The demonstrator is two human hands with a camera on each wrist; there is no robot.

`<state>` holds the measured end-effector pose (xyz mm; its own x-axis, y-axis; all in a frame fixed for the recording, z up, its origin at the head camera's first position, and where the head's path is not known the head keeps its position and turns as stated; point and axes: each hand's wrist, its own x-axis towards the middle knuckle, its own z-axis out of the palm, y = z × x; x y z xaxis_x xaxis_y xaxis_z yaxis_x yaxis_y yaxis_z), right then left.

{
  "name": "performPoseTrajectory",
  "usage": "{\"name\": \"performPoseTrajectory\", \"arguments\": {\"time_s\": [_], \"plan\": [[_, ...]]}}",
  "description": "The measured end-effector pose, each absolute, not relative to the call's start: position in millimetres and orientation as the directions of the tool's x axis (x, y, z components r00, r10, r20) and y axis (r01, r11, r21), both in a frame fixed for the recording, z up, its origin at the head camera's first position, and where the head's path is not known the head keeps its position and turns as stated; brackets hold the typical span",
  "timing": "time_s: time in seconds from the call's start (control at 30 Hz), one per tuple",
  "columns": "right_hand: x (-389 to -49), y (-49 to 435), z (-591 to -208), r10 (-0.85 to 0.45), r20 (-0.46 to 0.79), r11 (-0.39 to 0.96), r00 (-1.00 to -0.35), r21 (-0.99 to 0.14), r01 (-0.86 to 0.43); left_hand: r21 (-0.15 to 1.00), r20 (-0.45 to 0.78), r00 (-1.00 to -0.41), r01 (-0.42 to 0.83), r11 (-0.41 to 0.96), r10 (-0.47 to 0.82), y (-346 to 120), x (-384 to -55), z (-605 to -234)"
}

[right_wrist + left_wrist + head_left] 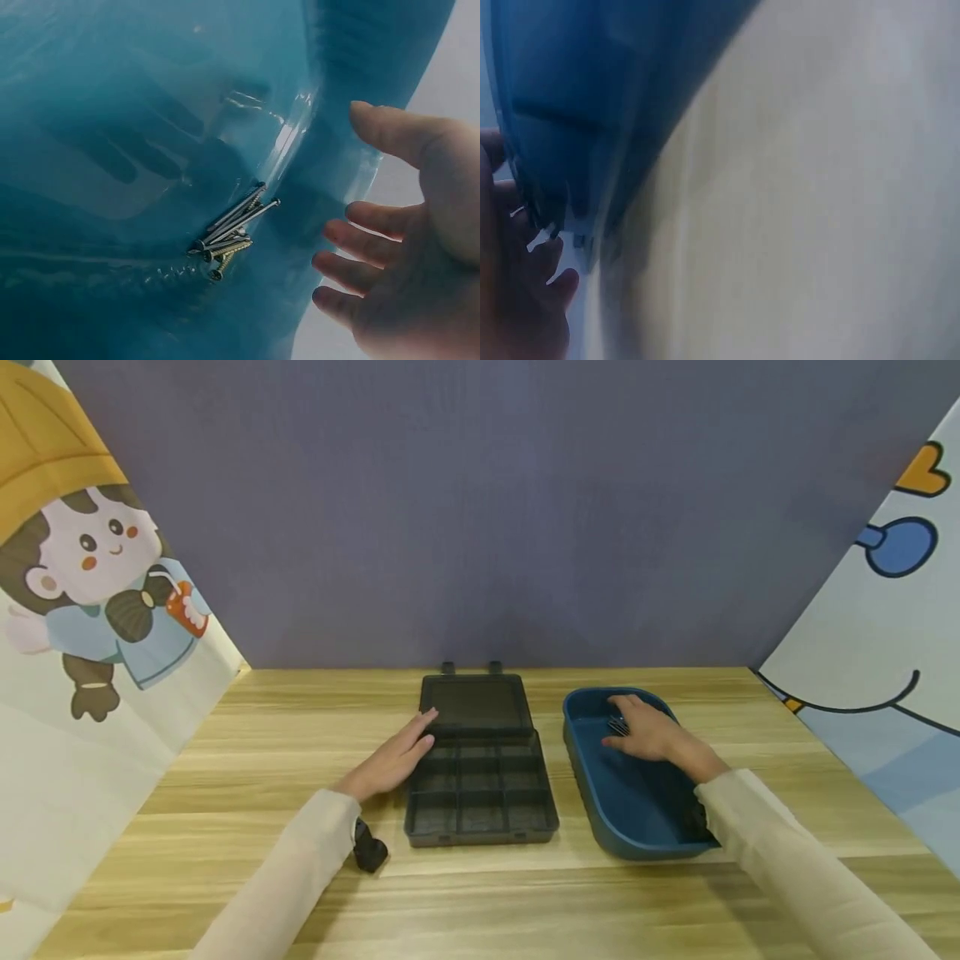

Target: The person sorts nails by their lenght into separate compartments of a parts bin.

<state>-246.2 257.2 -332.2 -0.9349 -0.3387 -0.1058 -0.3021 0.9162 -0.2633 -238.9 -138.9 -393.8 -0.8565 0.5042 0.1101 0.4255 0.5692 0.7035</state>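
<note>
At the far left, the side wall [112, 710] is decorated with a large cartoon figure [108, 552] in a yellow hat. Next, the left arm is covered by a pale sleeve [285, 877], and a small black device [369, 847] is worn at the wrist. The left hand [386, 764] is laid along the left side of a dark, see-through plastic box [482, 839], its fingers straight and close together and its thumb held slightly apart; nothing is gripped by it, and whether the box is touched cannot be told. The box is set on the wooden table [450, 902] with its lid [476, 706] folded back behind it, and its inside is divided into a grid of compartments, three across. Just to its right, a blue tray [626, 802] with rounded corners is placed. A small pile of screws [232, 229] is seen on the tray's floor, toward its far end. Above them the right hand [647, 733] is held, thumb and fingers spread apart, with nothing pinched between them; in the right wrist view the screws are shown apart from the fingertips. The right arm is covered by a matching sleeve [787, 860]. At the far right, blue and orange cartoon shapes [900, 547] are printed on the opposite wall [832, 643].
</note>
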Motion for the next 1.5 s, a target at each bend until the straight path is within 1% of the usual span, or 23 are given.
{"name": "performPoseTrajectory", "arguments": {"time_s": [0.3,0.5,0.7,0.8,0.93,1.1,1.2,1.37,1.5], "plan": [[-251.6,264.4,-339.8,-0.345,-0.101,0.910,-0.933,-0.282,-0.305,0.737,0.112,-0.880,0.385,0.556,0.461,-137.8,-239.9,-408.3],[-258.2,272.3,-342.8,-0.344,-0.093,0.907,-0.934,-0.291,-0.305,0.747,0.097,-0.894,0.356,0.562,0.437,-136.9,-239.0,-409.3],[-263.6,278.3,-345.0,-0.347,-0.111,0.907,-0.931,-0.293,-0.303,0.753,0.116,-0.906,0.347,0.559,0.406,-134.8,-238.4,-411.8],[-267.1,280.1,-347.9,-0.344,-0.123,0.912,-0.931,-0.280,-0.300,0.760,0.129,-0.912,0.343,0.553,0.389,-134.0,-238.2,-413.1],[-270.7,280.8,-350.8,-0.345,-0.108,0.916,-0.933,-0.256,-0.309,0.763,0.144,-0.914,0.347,0.546,0.379,-132.2,-238.7,-414.1],[-274.4,278.2,-352.8,-0.357,-0.069,0.921,-0.932,-0.193,-0.339,0.767,0.143,-0.917,0.341,0.543,0.373,-132.2,-239.1,-414.6],[-276.8,275.9,-354.5,-0.363,-0.068,0.923,-0.929,-0.163,-0.348,0.767,0.143,-0.919,0.337,0.546,0.367,-133.1,-238.4,-414.5],[-281.2,273.1,-358.1,-0.332,-0.101,0.936,-0.938,-0.157,-0.315,0.770,0.143,-0.921,0.334,0.544,0.363,-134.4,-238.0,-415.0],[-283.9,272.9,-360.1,-0.289,-0.108,0.947,-0.951,-0.173,-0.269,0.771,0.144,-0.922,0.333,0.543,0.360,-134.8,-237.4,-415.3]]}}
